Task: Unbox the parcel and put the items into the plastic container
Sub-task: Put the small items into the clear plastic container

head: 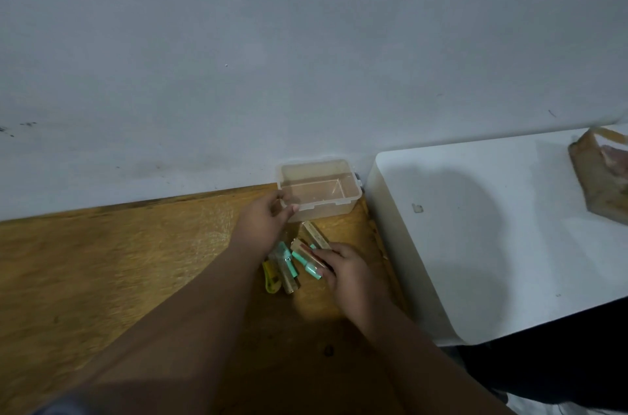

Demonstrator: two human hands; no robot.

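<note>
Filling the upper part of the view, a pale grey wall (306, 40) stands behind everything. Below it, the wooden surface (102, 261) stretches from nine o'clock to the centre, and a white surface (492, 227) adjoins it at three o'clock. On that white surface, at the two o'clock edge, lies a torn brown parcel wrapper (601, 176), blurred and partly cut off.

Two bare forearms reach in from six o'clock. The left hand (268, 220) has its fingers curled over the near left corner of the clear plastic container (319, 188), which sits open and looks empty against the wall, just past centre at twelve o'clock. The right hand (343, 265) is pressed down on a small brown box (314, 239), its fingertips closed on a mint-green capped item (306, 261) at the box's opening.

Between the two hands, at seven o'clock from the box, lie another mint-capped tube in clear wrap (285, 265) and a yellow utility knife (271, 278), touching each other on the wood. Whether more items remain in the box, I cannot tell.
</note>
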